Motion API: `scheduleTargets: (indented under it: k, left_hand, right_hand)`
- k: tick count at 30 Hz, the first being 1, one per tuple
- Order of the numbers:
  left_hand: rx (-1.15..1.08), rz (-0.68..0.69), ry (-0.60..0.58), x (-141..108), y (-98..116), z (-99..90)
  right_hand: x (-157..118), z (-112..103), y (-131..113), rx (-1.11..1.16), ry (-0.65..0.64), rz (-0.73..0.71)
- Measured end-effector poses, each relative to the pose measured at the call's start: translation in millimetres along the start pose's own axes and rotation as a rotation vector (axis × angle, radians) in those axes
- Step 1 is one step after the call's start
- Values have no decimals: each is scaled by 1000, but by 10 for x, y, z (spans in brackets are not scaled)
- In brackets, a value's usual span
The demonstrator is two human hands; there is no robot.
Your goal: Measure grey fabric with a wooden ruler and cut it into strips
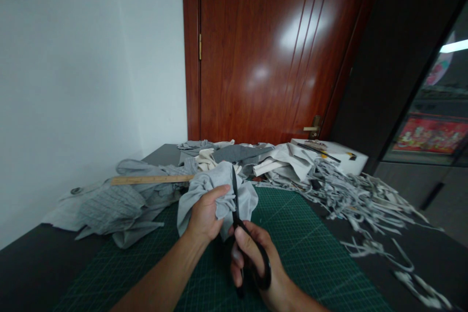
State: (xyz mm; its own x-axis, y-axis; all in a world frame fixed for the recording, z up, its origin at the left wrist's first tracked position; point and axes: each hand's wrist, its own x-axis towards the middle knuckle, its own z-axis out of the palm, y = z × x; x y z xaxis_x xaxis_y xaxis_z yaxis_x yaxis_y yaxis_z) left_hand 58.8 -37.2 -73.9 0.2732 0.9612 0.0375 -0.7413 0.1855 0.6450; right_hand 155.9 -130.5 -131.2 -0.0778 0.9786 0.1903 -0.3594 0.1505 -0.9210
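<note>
My left hand [207, 215] is closed around a bunched piece of light grey fabric [212, 178], held up over the green cutting mat [292, 234]. In my right hand [261, 253] is a pair of black-handled scissors [236, 200], my fingers through the handles. The blades point away from me and upward, against the right part of the fabric. One blade shows in front of the cloth; the other is hidden, so how far the scissors are spread is unclear there.
Grey cloth [113, 204] lies heaped at the left, with a wooden ruler [153, 180] across it. More fabric pieces [241, 153] are piled at the back. On the right, thin grey strips [351, 195] spread before a white box [354, 158]. A brown door [256, 48] stands behind.
</note>
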Motion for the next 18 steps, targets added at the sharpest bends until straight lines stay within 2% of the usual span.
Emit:
scheduleTargets:
  k: [18]
  left_hand:
    - [-21, -56, 68, -34, 41, 70]
  right_hand:
    - [-8, 6, -24, -89, -9, -3]
